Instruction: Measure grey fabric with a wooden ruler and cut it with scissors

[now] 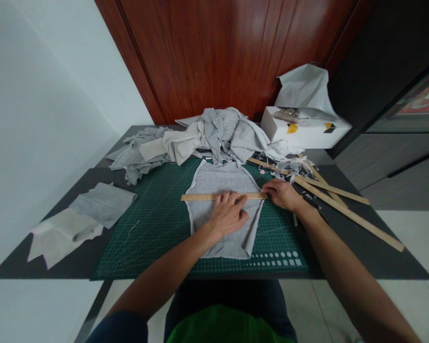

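A grey cloth piece (pixel 203 224) lies flat on the green cutting mat (pixel 157 224). Across its upper half runs a wooden ruler (pixel 200 196), whose left end reaches past the cloth's left edge. My left hand (pixel 229 213) rests with fingers spread on the cloth, its fingertips touching the ruler near the middle. At the cloth's right edge, my right hand (pixel 280 193) has its fingers pressed together by the ruler's right end; what lies between the fingertips is too small to make out.
Behind the mat lies a heap of grey and cream cloth (pixel 232 131). Folded pieces (pixel 103 202) lie at the left. A white box (pixel 307 136) stands at the back right, with wooden strips (pixel 357 219) and cloth scraps (pixel 293 166) in front of it.
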A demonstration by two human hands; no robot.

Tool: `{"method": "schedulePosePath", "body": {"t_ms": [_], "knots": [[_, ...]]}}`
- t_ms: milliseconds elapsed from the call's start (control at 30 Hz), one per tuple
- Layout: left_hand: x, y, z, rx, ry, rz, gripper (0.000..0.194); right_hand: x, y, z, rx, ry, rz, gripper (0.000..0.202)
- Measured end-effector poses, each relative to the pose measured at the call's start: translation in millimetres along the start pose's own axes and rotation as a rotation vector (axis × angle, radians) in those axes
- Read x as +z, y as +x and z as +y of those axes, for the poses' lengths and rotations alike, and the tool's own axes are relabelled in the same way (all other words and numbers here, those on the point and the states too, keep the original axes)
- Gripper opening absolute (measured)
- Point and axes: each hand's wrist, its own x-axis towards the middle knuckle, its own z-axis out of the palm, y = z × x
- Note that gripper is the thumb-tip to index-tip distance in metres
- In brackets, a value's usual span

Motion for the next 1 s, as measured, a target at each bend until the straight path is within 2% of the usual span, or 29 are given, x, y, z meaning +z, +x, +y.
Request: {"method": "schedulePosePath", "body": {"t_ms": [100,200,400,567,667,867,1000], "knots": [[0.8,0,-1,0.000,-0.002,0.000,0.051,-6,-4,7,0.016,-0.020,0.016,0.024],[1.7,0,-1,0.004,0.001,0.006,0.052,-6,-6,11,0.067,-0.028,0.089,0.019],[3.4,-1,-3,0.016,0.015,0.008,0.053,14,8,19,0.331,0.093,0.291,0.013],[4.5,-2,-5,0.021,0.021,0.007,0.053,27,19,20,0.419,0.093,0.265,0.008],[3.4,-3,-6,0.031,0.009,0.020,0.047,27,18,18,0.408,-0.017,0.226,0.008],[-0.4,-4,-5,0.053,-0.018,0.004,0.030,24,13,4,0.268,-0.134,0.278,0.009],[0.5,-1,-7,0.066,-0.065,0.005,0.023,28,8,-25,0.159,-0.095,0.146,0.021]]}}
